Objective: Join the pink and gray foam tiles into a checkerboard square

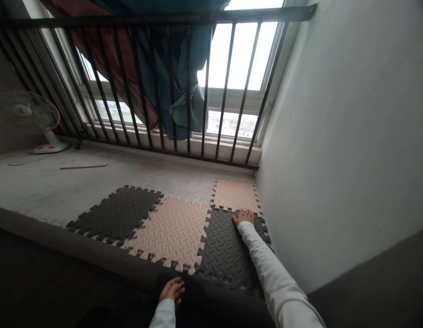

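Note:
My right hand point(245, 217) lies with its fingers stretched out across the edge between a dark grey foam mat tile point(225, 246) and the pink foam tile point(235, 193) behind it. It holds nothing. Below the front edge of a larger pink foam tile point(177, 228), my left hand point(172, 290) hangs in the air, its fingers loosely curved and apart, with nothing seen in it. Left of that pink tile is another dark grey tile point(122, 214). All the tiles have toothed, puzzle-like edges and a raised pattern; neighbouring ones meet along their teeth.
A white wall point(344, 136) rises at the right. Behind the tiles runs a dark metal railing point(184, 154) before a window with a teal curtain point(187, 91). A fan point(27, 114) and a thin reddish strip point(84, 166) are on the pale floor ledge point(37, 182), which drops at its front.

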A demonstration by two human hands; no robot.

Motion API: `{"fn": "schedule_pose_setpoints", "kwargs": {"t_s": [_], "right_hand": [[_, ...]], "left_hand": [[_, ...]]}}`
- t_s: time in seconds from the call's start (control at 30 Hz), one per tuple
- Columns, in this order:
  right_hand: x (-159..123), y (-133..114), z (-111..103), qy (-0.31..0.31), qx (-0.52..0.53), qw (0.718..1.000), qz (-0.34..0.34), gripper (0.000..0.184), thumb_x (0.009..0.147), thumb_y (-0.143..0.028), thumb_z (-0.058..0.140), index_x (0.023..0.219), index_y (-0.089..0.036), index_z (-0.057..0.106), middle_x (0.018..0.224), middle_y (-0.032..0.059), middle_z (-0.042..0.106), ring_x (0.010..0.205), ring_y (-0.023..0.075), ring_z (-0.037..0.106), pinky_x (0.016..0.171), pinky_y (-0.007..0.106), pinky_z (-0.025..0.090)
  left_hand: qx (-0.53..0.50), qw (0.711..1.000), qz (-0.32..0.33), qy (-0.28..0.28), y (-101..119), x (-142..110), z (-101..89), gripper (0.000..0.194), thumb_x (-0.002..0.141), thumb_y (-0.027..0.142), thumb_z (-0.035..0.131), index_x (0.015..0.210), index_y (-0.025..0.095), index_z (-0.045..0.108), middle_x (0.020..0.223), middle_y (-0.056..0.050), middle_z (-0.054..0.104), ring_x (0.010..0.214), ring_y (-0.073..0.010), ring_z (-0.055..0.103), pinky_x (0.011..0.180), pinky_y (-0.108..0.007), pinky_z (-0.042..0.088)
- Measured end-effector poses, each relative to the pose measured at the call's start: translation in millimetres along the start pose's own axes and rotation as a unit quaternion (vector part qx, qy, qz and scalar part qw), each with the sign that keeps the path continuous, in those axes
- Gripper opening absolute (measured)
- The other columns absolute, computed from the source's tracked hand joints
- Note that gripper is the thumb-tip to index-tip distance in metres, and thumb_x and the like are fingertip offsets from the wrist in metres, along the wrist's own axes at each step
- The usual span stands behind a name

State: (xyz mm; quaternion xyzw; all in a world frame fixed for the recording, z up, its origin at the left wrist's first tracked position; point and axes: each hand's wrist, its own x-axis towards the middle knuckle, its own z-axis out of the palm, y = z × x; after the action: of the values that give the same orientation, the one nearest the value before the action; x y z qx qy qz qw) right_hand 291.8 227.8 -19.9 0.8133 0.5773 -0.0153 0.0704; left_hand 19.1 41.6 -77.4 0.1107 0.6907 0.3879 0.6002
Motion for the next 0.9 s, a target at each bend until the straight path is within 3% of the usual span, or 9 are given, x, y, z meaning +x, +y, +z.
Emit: {"fn": "schedule_pose_setpoints", "kwargs": {"t_s": [0.1,0.27,0.4,0.47,0.57,0.67,0.77,0.9], "right_hand": [[-4.7,11.2,7.6,0.014,0.007,0.999,0.042,0.075,0.079,-0.054,0.028,0.129,0.002,0.025,0.136,0.0231,0.023,0.125,0.0291,0.020,0.100,0.042,0.010],[-4.2,28.0,0.5,-0.006,0.018,1.000,-0.004,0.071,0.079,-0.052,0.030,0.126,0.000,0.032,0.132,0.0201,0.033,0.122,0.0255,0.027,0.100,0.037,0.015],[-0.1,40.0,-8.3,0.017,0.018,0.998,0.049,0.071,0.078,-0.052,0.033,0.127,0.001,0.031,0.130,0.0208,0.035,0.121,0.0255,0.028,0.098,0.037,0.017],[2.3,38.6,-12.4,-0.006,0.010,0.998,0.069,0.078,0.074,-0.057,0.037,0.126,0.001,0.031,0.129,0.0219,0.036,0.122,0.0277,0.027,0.098,0.041,0.016],[5.6,18.6,-22.1,-0.033,0.017,0.998,0.044,0.071,0.074,-0.058,0.037,0.123,-0.007,0.039,0.124,0.0195,0.043,0.121,0.0285,0.029,0.097,0.046,0.016],[5.9,-18.3,-29.7,-0.027,0.045,0.995,-0.082,0.051,0.079,-0.045,0.039,0.121,-0.018,0.043,0.126,0.0122,0.044,0.119,0.0218,0.034,0.096,0.038,0.024],[2.2,-56.3,-27.9,-0.025,0.069,0.980,-0.187,0.047,0.078,-0.037,0.043,0.122,-0.021,0.041,0.129,0.0086,0.041,0.115,0.0187,0.038,0.091,0.030,0.031],[-4.8,-88.1,-17.7,-0.015,0.066,0.976,-0.209,0.052,0.076,-0.036,0.045,0.124,-0.016,0.039,0.129,0.0116,0.039,0.116,0.0221,0.036,0.090,0.031,0.032]], "left_hand": [[0.002,1.000,-0.001,-0.005,-0.5,-0.1,-1.1,0.014,0.070,0.019,0.041,0.083,0.020,0.048,0.101,-0.010,0.059,0.083,-0.0178,0.059,0.058,-0.024,0.039],[0.003,1.000,-0.002,0.001,-0.2,0.9,-2.9,0.014,0.069,0.019,0.043,0.083,0.020,0.049,0.099,-0.009,0.060,0.084,-0.0177,0.059,0.058,-0.024,0.038],[-0.008,1.000,-0.004,0.004,-1.8,2.2,-2.3,0.015,0.068,0.019,0.045,0.082,0.020,0.049,0.097,-0.009,0.061,0.082,-0.0184,0.060,0.059,-0.025,0.038],[-0.010,1.000,-0.004,-0.003,-2.0,2.2,-0.5,0.015,0.067,0.019,0.044,0.081,0.020,0.049,0.096,-0.009,0.061,0.081,-0.0179,0.060,0.057,-0.025,0.038],[-0.010,1.000,-0.002,-0.012,-1.5,1.1,3.7,0.015,0.068,0.020,0.043,0.081,0.020,0.049,0.096,-0.008,0.061,0.078,-0.0165,0.060,0.056,-0.023,0.037],[-0.011,1.000,-0.003,-0.011,-0.8,-0.6,6.9,0.015,0.068,0.019,0.043,0.082,0.019,0.049,0.097,-0.009,0.060,0.078,-0.0166,0.060,0.056,-0.024,0.037],[-0.013,1.000,-0.006,-0.005,0.0,-3.0,7.5,0.015,0.067,0.019,0.043,0.080,0.020,0.050,0.094,-0.009,0.061,0.079,-0.0177,0.060,0.059,-0.025,0.039],[-0.018,1.000,-0.009,0.006,2.4,-7.1,6.5,0.013,0.065,0.018,0.044,0.075,0.022,0.051,0.084,-0.005,0.064,0.080,-0.0187,0.060,0.061,-0.027,0.039]]}}
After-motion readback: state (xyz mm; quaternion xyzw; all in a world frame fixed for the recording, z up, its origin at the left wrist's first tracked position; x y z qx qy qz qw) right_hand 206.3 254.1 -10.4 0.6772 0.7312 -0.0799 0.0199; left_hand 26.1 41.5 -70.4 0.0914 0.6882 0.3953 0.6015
